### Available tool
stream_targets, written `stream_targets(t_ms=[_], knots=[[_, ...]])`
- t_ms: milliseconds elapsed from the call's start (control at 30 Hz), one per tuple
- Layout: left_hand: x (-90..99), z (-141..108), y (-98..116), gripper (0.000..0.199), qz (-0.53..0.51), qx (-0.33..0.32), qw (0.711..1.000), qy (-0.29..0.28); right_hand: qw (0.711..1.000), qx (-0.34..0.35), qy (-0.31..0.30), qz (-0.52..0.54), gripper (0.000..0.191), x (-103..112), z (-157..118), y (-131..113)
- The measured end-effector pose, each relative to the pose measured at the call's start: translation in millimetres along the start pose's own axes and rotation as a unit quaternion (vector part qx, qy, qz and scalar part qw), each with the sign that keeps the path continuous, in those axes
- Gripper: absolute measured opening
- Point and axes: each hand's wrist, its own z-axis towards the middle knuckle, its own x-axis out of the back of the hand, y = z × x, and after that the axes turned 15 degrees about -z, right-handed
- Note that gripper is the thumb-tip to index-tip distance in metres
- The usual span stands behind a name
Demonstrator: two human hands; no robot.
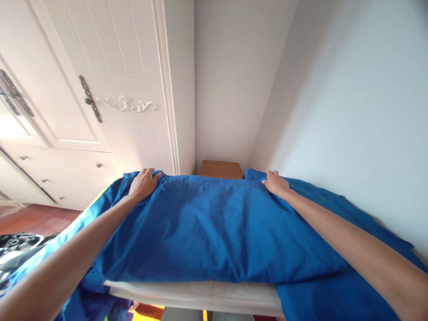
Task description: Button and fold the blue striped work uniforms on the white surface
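Note:
A blue cloth garment lies spread over a narrow surface with a white cover. A stitched seam runs along its far edge, with gathered fabric near the left end and creases across the middle. At the far left of that edge my left hand is closed on the cloth, its fingers curled over the far side. My right hand pinches the same edge farther right, its fingertips partly hidden. Between the two hands the edge is stretched nearly straight. More blue fabric hangs down at both sides, with a yellow-green strip on the left.
A white wardrobe with dark metal handles stands at the left. Beyond the garment is a brown wooden piece in the corner. A pale wall rises close on the right. Black-and-white fabric lies at the lower left, near reddish flooring.

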Motion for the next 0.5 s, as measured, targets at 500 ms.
stream_targets(t_ms=[500], knots=[[-53.4,-35.3,32.4,0.067,0.002,-0.236,0.934,-0.268,0.863,0.495,0.100,0.011,0.056,-18.6,-73.8,-176.0]])
